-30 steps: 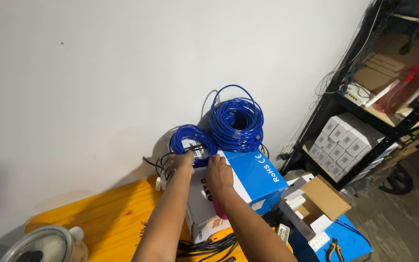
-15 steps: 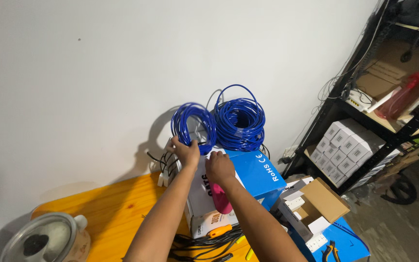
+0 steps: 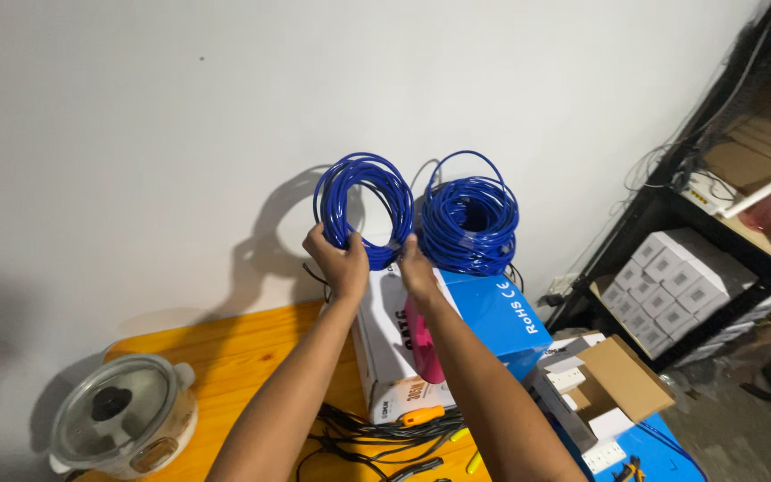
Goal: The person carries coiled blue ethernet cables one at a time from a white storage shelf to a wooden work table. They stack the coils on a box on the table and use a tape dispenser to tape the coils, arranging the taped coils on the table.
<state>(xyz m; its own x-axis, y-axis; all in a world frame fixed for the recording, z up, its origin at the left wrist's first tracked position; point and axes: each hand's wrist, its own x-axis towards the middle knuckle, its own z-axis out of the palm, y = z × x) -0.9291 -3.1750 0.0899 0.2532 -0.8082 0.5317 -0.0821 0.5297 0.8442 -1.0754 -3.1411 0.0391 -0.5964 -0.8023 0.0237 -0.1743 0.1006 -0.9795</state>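
Head view, items as seen:

Blue cable coil: held up in front of the white wall, upright, ring facing you. Your left hand is closed around its lower left arc; your right hand is closed on its lower right arc. Both hands sit close together, each clamped on the coil.

Second blue cable coil: just right of the held one, thicker bundle, resting on top of the blue and white box against the wall. Whether the two coils touch cannot be told.

Blue and white box: long carton lying on the orange table, below your forearms. A pink object lies against its white face, partly hidden by your right arm.

Black cables: loose tangle on the table's near edge, with an orange-handled tool on top.

Rice cooker: glass lid, near left corner of the table.

Open cardboard box: right of the carton, near.

Black shelf: far right, stacked with small white boxes.
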